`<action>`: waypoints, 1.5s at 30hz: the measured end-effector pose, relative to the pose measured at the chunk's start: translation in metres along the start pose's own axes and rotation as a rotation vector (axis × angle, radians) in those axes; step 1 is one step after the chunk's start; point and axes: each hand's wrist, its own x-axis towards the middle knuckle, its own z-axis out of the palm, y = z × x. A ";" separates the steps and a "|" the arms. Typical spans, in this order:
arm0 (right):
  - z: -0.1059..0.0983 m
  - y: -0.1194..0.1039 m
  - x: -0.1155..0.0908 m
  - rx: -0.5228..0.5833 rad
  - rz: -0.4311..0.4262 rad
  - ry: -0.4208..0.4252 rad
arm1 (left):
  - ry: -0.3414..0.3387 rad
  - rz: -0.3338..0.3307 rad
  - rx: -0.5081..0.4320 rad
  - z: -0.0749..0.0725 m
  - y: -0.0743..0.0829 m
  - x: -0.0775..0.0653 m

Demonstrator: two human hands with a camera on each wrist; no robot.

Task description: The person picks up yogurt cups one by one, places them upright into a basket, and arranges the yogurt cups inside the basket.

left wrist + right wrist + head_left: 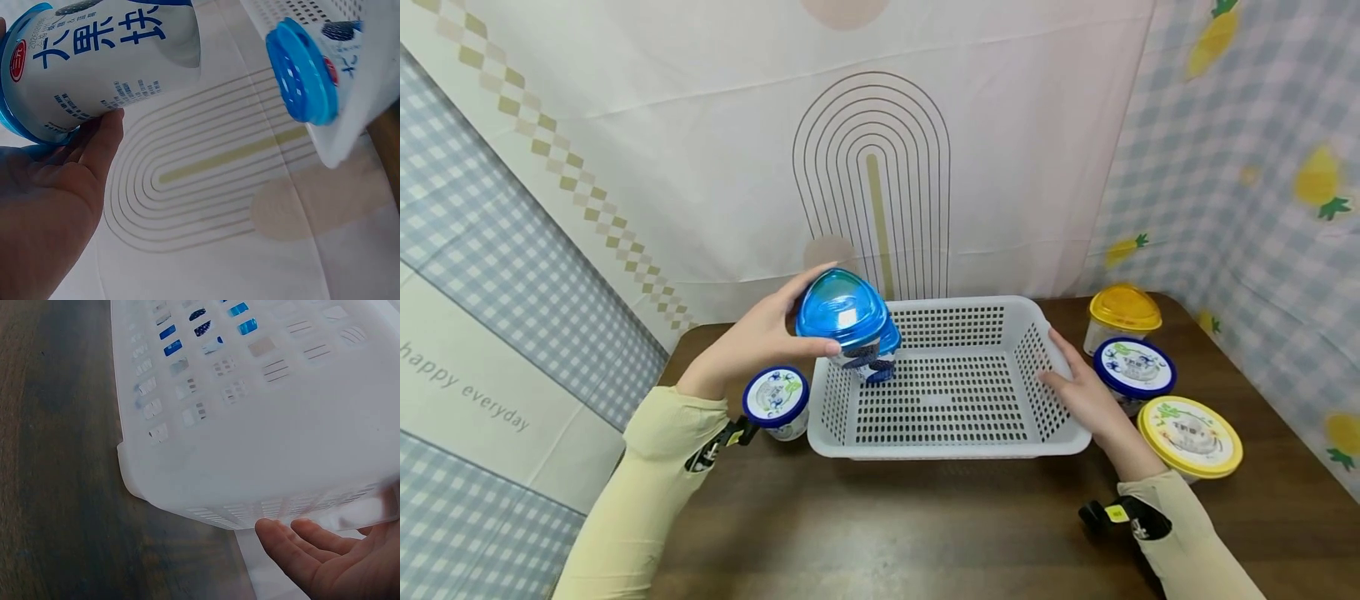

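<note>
My left hand (756,333) grips a tub with a blue domed lid (842,310), holding it above the left end of a white perforated plastic basket (951,452). In the left wrist view the held tub (112,69) is tilted, its white side printed with blue characters. A second blue-lidded tub (883,365) stands inside the basket at its left end, partly hidden behind the held one. My right hand (1090,400) holds the basket's right rim, with the thumb on the inner side. In the right wrist view its fingers (284,547) lie by the basket wall.
Left of the basket stands a tub with a flat dark-blue-rimmed lid (777,397). On the right are a tub with a yellow domed lid (1124,309), another dark-blue-rimmed tub (1135,367) and a yellow-rimmed tub (1191,437). A patterned curtain (1000,167) hangs behind the wooden table (880,533).
</note>
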 end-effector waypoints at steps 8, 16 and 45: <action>0.000 0.000 0.001 0.001 -0.003 0.004 | -0.028 0.022 -0.083 0.010 0.014 0.025; 0.001 0.000 0.001 0.006 0.009 0.006 | -0.067 0.102 -0.053 0.016 0.024 0.053; 0.002 0.000 -0.003 0.021 -0.004 0.016 | -0.115 0.166 -0.074 0.049 0.047 0.113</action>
